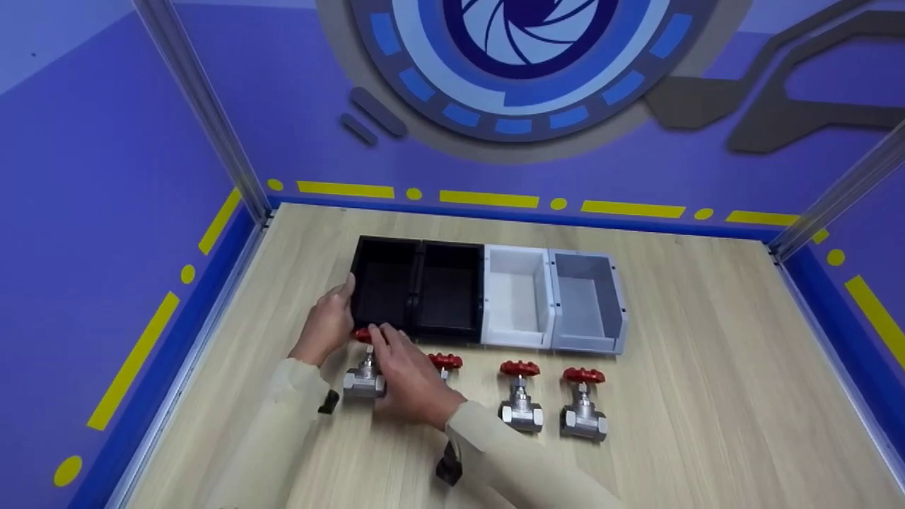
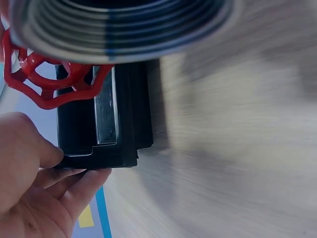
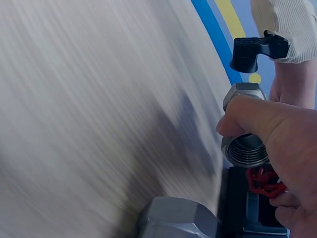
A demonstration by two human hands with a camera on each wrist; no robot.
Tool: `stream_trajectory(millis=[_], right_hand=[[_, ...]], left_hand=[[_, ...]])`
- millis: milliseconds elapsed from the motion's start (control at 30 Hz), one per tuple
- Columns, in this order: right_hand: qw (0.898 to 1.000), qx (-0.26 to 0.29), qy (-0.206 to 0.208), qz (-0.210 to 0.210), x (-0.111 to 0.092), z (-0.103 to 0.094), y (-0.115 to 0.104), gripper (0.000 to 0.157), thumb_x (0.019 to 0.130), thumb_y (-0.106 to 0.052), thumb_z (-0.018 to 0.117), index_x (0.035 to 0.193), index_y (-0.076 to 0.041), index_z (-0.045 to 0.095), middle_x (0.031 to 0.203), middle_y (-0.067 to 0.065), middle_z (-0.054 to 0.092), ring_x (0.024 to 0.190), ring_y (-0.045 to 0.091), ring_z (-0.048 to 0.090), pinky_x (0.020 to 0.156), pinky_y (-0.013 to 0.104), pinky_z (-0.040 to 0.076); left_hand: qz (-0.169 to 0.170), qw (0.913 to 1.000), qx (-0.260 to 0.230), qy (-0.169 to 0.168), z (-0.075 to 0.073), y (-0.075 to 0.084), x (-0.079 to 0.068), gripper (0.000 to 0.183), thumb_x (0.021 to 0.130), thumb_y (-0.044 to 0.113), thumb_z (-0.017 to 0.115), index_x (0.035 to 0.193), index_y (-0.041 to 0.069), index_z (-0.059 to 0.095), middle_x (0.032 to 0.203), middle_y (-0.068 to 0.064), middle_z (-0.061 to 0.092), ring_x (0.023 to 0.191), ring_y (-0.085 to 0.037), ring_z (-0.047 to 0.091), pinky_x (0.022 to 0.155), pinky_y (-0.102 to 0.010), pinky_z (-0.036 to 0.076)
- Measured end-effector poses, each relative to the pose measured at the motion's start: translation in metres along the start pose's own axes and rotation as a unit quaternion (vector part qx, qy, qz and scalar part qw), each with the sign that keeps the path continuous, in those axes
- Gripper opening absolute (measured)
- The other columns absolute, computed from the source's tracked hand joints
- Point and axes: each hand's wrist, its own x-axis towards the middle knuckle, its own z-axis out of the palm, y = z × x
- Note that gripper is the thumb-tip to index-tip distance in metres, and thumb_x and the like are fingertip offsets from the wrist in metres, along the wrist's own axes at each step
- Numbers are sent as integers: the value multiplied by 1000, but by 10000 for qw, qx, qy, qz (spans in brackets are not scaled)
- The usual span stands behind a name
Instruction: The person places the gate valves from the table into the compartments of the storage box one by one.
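My left hand (image 1: 327,318) pinches the left wall of the leftmost black bin (image 1: 359,286); in the left wrist view, the thumb lies at the rim and fingers are on the outer side. My right hand (image 1: 413,378) grips the leftmost gate valve (image 1: 363,384), a steel body with a red handwheel. The right wrist view has the thumb across the valve body (image 3: 245,91), near its threaded opening, with other fingers by the handwheel (image 3: 265,182). A second valve (image 1: 445,362) is mostly hidden behind the right hand.
Beside the left bin stand another black bin (image 1: 449,332), a white bin (image 1: 516,339) and a grey bin (image 1: 587,344), in one row. Two more red-wheeled valves, one nearer (image 1: 521,413) and one further right (image 1: 584,420), lie on the wooden table (image 1: 707,396). Blue panels (image 1: 106,212) enclose it.
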Motion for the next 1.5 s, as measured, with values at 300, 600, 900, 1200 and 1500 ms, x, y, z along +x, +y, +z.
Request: stream_trajectory(millis=[300, 600, 900, 1200, 1500], right_hand=[[9999, -112, 117, -53, 5, -7, 2, 118, 63, -37, 88, 154, -6, 19, 153, 20, 36, 141, 32, 38, 115, 37, 33], [9998, -115, 34, 168, 10, -11, 11, 119, 64, -37, 87, 155, -8, 16, 154, 18, 34, 139, 32, 40, 113, 38, 37], [9996, -39, 200, 183, 16, -16, 16, 119, 62, -34, 88, 154, -7, 18, 152, 20, 34, 138, 35, 41, 112, 39, 38], [9993, -54, 334, 187, 24, -18, 21, 116, 63, -32, 86, 153, -5, 20, 151, 21, 35, 137, 34, 43, 112, 38, 38], [9989, -30, 336, 332, 28, -20, 31, 116, 62, -33, 86, 154, -5, 19, 152, 22, 34, 136, 37, 43, 109, 39, 42]], left_hand=[[-301, 9990, -134, -312, -1, 1, 2, 50, 99, 1, 42, 148, 6, 38, 138, -22, 53, 119, -40, 57, 97, -49, 48], [-141, 9995, -265, -101, 0, -2, 1, 49, 98, 1, 44, 146, 4, 40, 136, -22, 55, 117, -39, 58, 95, -49, 49], [-82, 9997, -191, -115, -1, -2, 1, 51, 96, -2, 46, 146, 2, 40, 135, -24, 55, 117, -39, 58, 95, -49, 49], [-217, 9990, -342, -168, -1, -3, 0, 52, 96, -1, 45, 147, 4, 38, 138, -21, 54, 120, -37, 57, 97, -48, 48], [-87, 9992, -388, -79, 0, -5, 0, 51, 95, -1, 45, 146, 3, 40, 139, -22, 54, 120, -39, 56, 97, -49, 48]])
